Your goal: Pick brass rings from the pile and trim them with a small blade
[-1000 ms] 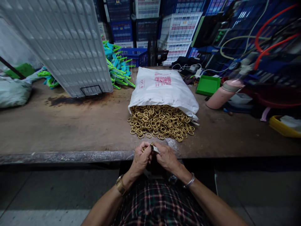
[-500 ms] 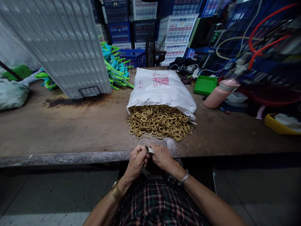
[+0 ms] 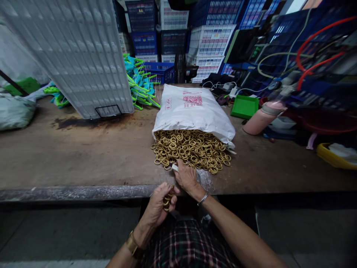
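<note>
My left hand is closed around several brass-coloured rings, just in front of the table edge. Further forward, my right hand reaches to the front of a heap of the same rings. It grips a small tool with a white handle and a dark tip; its exact kind cannot be made out. The tool's tip is at the loose rings on the near side of the heap. The heap spills out of the mouth of a white sack with red print, lying on its side.
The brown wooden table has a taped front edge. A tall translucent ribbed panel leans at the left by green and blue plastic pieces. At right are a green tray, a pink bottle and a yellow tray. Crates stack behind.
My hands were together at the table edge and have parted. The right moved forward with the tool to the ring heap; the left drew back slightly, holding its rings.
</note>
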`<state>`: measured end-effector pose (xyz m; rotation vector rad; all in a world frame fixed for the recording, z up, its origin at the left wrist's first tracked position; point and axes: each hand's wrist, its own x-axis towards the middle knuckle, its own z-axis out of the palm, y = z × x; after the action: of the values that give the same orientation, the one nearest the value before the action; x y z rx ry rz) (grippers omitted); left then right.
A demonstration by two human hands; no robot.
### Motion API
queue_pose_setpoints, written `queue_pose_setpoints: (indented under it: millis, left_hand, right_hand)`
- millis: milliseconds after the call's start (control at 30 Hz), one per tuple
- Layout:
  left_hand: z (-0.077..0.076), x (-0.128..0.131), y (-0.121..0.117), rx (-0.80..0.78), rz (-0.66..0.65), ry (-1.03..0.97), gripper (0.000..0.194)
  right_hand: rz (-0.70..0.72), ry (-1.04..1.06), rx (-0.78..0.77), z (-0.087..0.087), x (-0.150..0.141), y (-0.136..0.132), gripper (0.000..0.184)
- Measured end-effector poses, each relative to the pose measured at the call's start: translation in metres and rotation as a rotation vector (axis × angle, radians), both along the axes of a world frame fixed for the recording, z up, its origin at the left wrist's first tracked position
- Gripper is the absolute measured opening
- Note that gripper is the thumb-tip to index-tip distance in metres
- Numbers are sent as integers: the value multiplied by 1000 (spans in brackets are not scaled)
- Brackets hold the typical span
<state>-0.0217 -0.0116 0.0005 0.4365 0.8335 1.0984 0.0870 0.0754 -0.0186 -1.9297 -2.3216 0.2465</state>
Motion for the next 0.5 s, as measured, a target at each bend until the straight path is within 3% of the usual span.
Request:
queue_pose_setpoints:
  millis: [500]
  left_hand:
    - [-4, -5, 14, -20, -57, -129, 24]
  right_hand:
    - [42, -12, -21, 0, 6, 2, 22]
